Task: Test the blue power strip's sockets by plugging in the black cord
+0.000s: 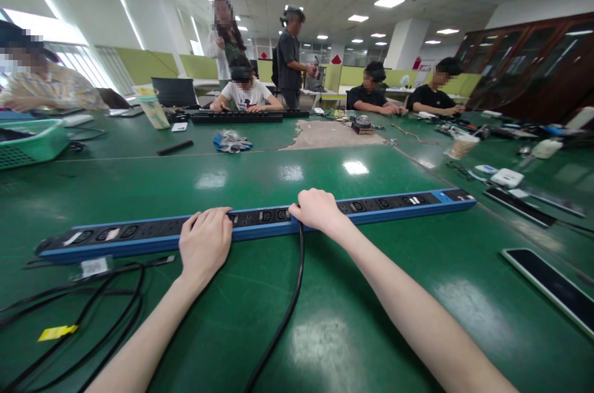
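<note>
Item, one blue-and-black power strip (257,229): I saw it lying lengthwise across the green surface (153,185), sockets upward. Item, left hand (206,241): clasped over the strip left of its middle, fingers bent toward the far edge. Item, right hand (318,210): closed around the upper end of a black cord (297,288) at the strip, right of its middle; the fist hid the cord's tip from me. Item, black cables (132,268), looped, with a yellow tag (58,332), near the strip's left end, on its near side. Item, one phone (552,285), toward the surface's right edge. Item, gloves (232,142), heaped toward the far edge. Item, one green basket (34,148), toward the left edge.
</note>
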### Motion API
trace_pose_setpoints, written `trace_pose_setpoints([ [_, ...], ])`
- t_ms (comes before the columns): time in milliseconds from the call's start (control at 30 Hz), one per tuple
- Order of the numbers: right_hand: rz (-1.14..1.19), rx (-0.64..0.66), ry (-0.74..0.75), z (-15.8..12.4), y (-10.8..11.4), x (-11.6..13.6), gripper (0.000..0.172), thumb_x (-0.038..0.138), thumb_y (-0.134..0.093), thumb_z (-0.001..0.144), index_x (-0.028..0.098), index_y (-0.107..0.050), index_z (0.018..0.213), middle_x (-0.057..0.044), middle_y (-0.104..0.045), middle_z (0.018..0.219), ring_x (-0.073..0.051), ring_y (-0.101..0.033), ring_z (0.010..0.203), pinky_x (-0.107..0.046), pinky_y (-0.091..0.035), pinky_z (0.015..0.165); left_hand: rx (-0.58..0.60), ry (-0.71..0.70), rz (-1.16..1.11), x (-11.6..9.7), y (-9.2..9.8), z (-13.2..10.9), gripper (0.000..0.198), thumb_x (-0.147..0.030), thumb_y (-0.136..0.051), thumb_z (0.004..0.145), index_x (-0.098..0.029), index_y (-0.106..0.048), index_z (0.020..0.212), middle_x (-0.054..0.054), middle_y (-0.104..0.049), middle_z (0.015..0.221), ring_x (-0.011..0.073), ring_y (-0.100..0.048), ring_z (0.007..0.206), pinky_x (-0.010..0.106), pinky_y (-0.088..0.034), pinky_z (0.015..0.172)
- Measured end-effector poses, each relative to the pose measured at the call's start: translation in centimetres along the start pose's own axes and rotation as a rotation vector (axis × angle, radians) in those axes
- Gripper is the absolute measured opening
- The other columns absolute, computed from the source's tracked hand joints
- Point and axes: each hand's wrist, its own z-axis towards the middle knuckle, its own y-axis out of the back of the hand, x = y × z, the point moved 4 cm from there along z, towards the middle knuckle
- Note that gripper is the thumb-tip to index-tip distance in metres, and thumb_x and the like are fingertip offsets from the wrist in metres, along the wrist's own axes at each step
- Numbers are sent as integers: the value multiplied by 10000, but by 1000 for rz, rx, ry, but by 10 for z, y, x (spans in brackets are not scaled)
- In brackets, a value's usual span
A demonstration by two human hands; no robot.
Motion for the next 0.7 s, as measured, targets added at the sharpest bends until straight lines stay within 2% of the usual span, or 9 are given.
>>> trace_pose_setpoints([
  [233,-13,18,-8,-7,4,3,419,380,-495,1028,122,-812,1121,-230,-776,1139,-319,-740,1107,-395,-534,940,-3,1,4,0,0,0,380,-275,-385,1039,-228,-709,1233,108,-763,1228,288,-663,1184,477,-349,1164],
  [400,22,67,-33,-2,6,-4,430,449,-514,1018,153,-809,1120,-198,-785,1129,-297,-740,1098,-369,-537,914,-4,-8,-7,0,-1,0,372,-267,-402,1030,-231,-708,1239,105,-763,1238,285,-663,1195,478,-347,1174],
  [700,49,-19,23,4,-1,-11,405,497,-581,924,164,-804,986,-171,-790,1015,-294,-741,942,-355,-514,802,-2,-13,-9,2,-2,-2,382,-271,-403,1032,-221,-694,1274,113,-745,1291,293,-652,1239,473,-348,1184],
])
